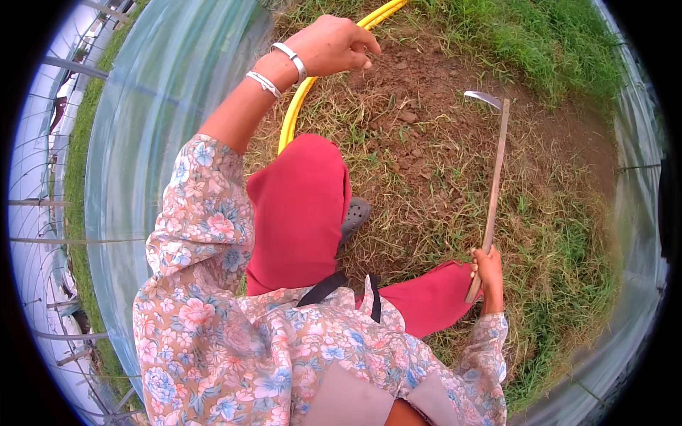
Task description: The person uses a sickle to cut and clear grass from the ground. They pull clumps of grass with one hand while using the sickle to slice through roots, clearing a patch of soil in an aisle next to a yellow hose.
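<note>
My right hand (pixel 488 270) is closed around the lower end of a sickle's long wooden handle (pixel 496 174). The sickle points away from me, its short curved metal blade (pixel 484 98) turned left over bare soil. My left hand (pixel 334 46) is raised at the upper left, back of the hand showing, with its fingers loosely bent and slightly apart. Nothing shows between them. Behind that hand and wrist runs a yellow hose (pixel 293 113), partly hidden by them; whether they touch I cannot tell.
Brown soil (pixel 412 113) strewn with dry cut grass spreads in front of me. Taller green grass (pixel 526 35) grows at the far right. Translucent plastic sheeting (pixel 163 106) walls the left side, and more sheeting (pixel 636 192) the right. A grey clog (pixel 354 219) shows beside my bent knee.
</note>
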The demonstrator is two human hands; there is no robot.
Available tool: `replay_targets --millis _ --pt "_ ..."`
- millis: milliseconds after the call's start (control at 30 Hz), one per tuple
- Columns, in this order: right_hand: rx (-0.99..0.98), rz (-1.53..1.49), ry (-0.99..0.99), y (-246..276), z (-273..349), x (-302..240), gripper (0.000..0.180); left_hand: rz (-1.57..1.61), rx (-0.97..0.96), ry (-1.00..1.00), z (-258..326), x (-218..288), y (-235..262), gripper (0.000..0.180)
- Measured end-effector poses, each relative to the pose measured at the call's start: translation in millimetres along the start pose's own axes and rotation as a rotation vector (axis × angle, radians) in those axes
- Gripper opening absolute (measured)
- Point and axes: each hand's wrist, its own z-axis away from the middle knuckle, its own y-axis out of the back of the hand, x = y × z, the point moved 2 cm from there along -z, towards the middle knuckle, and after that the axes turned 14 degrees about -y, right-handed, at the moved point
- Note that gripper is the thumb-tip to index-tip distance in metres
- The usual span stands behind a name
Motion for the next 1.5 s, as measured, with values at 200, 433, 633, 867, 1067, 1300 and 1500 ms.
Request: replay_targets --millis 200,433,633,867,1067,1300,1500 --pt "-0.085 -0.353 -0.194 -34 9 76 0.012 0.130 -0.172 0.187 -13 -139 -189 0.029" --pt "-0.103 -0.569 -0.218 -88 17 81 0.016 -0.056 -0.482 0.596 -36 -125 -347 0.120" --pt "-0.103 -0.536 -0.229 -133 7 59 0.013 -0.292 -0.524 0.524 -20 -213 -402 0.050" --pt "-0.083 -0.478 -0.188 -133 -17 81 0.013 0.281 -0.161 0.260 -74 -64 -328 0.035" --pt "-0.080 -0.450 -0.149 -127 -21 89 0.008 0.774 -0.254 -0.535 -126 130 -289 0.090" --pt "-0.057 -0.485 -0.117 -125 -4 88 0.008 0.287 -0.171 -0.119 -78 -84 -310 0.049" --pt "-0.016 -0.444 -0.127 -129 -2 85 0.009 -0.184 -0.715 0.381 53 -236 -273 0.072"
